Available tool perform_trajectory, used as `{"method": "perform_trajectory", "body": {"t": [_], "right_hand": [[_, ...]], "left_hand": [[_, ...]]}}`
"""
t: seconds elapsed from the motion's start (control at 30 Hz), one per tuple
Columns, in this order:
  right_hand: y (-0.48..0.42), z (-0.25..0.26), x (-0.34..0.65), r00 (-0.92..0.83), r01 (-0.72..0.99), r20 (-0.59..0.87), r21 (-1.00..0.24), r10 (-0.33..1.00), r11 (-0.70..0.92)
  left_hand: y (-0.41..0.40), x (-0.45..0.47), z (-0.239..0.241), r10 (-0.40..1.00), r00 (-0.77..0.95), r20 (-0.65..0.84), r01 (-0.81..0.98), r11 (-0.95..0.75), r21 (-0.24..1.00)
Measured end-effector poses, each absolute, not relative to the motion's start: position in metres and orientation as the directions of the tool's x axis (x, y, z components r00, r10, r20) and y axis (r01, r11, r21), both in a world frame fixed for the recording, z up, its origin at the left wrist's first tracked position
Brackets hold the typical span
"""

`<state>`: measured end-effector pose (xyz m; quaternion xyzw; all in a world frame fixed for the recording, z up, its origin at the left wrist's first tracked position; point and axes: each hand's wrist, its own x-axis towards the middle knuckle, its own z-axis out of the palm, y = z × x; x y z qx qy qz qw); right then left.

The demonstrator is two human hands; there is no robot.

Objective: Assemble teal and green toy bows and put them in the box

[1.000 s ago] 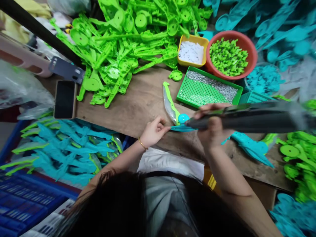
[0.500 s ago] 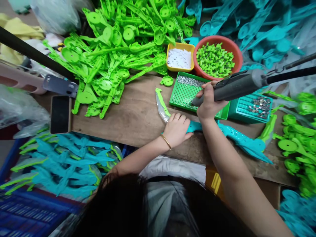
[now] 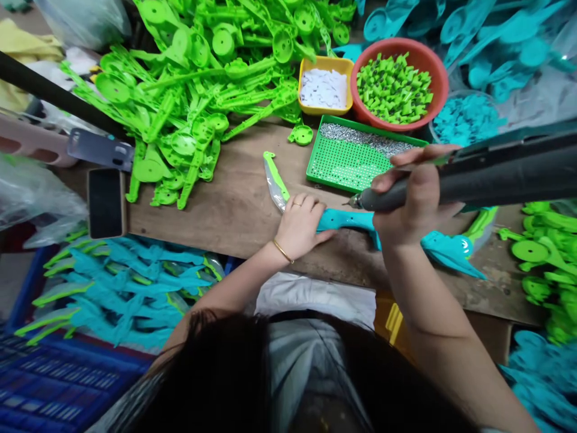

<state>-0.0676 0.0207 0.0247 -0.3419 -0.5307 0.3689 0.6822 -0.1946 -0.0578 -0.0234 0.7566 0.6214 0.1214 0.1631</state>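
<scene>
My left hand is closed over the left part of a blue plastic toy piece, pressing it on the wooden bench. A curved green-and-clear limb sticks out beyond my fingers, and another shows at the piece's right end. In my right hand is a dark grey power screwdriver, held nearly level. Its bit points left, just above the blue piece; whether a screw sits on it is too small to tell. My right hand and wrist hide the middle of the piece.
Behind stand a green perforated tray with small screws, a yellow tub of white bits and a red bowl of green parts. Green parts are heaped left. A phone lies near the blue crate of toy pieces.
My right hand has brought the screwdriver from the screw tray down toward me, over the blue piece. My left hand and the piece have shifted slightly left in view.
</scene>
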Motion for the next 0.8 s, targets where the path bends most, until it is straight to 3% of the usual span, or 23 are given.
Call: {"method": "perform_trajectory", "body": {"t": [0.2, 0.43, 0.67, 0.8], "right_hand": [[-0.01, 0.011, -0.066, 0.009, -0.262, 0.408, -0.88, 0.913, 0.396], [-0.007, -0.005, -0.066, 0.01, -0.206, 0.363, -0.911, 0.932, 0.357], [-0.009, 0.016, -0.067, 0.027, -0.256, 0.419, -0.875, 0.908, 0.411], [0.018, 0.037, -0.068, 0.172, -0.24, 0.513, -0.806, 0.841, 0.541]], "left_hand": [[-0.059, -0.189, -0.029, 0.982, 0.187, -0.013, 0.913, -0.169, 0.372], [-0.059, -0.191, -0.031, 0.982, 0.188, 0.012, 0.905, -0.178, 0.386], [-0.059, -0.19, -0.03, 0.962, 0.228, 0.148, 0.84, -0.271, 0.469], [-0.026, -0.202, -0.02, 0.971, 0.174, 0.164, 0.869, -0.23, 0.438]]}}
